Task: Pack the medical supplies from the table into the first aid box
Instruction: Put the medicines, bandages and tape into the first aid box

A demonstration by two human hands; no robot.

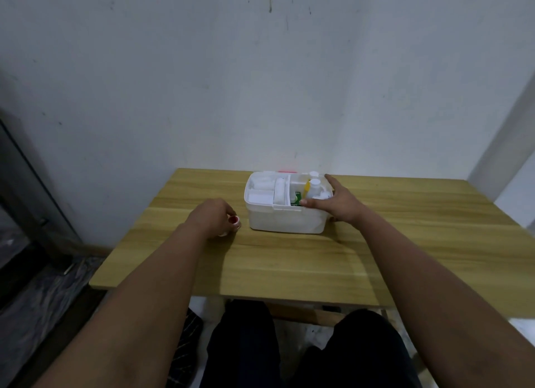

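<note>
A white first aid box (285, 221) stands open near the far edge of the wooden table (289, 260). Its compartments hold white rolls (280, 195), a green packet (296, 198) and white bottles (314, 186). My right hand (337, 201) rests on the box's right rim, fingers spread, thumb near the green packet. To the left of the box, my left hand (212, 216) is closed around a small white container with a red top (234, 221), low on the table.
A pale wall rises right behind the table. A red-and-white part (288, 172), perhaps the lid, shows behind the box. My legs are under the near table edge. A dark floor and frame lie to the left.
</note>
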